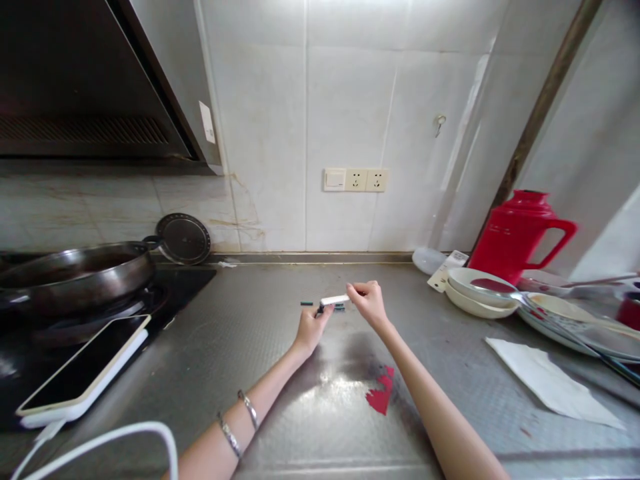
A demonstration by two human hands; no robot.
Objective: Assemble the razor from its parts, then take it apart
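My left hand is closed around a small white object with a dark part at its left end, above the middle of the metal counter. At the right end of the same white object, my right hand has its fingers pinched. Small dark green strips lie on the counter behind and beside my left hand, one strip to its left. A torn red piece lies nearer to me, left of my right forearm.
At left, a phone with a white cable rests by the stove, near a pan. To the right stand a red jug, stacked bowls, plates and a white paper. Sockets are on the wall.
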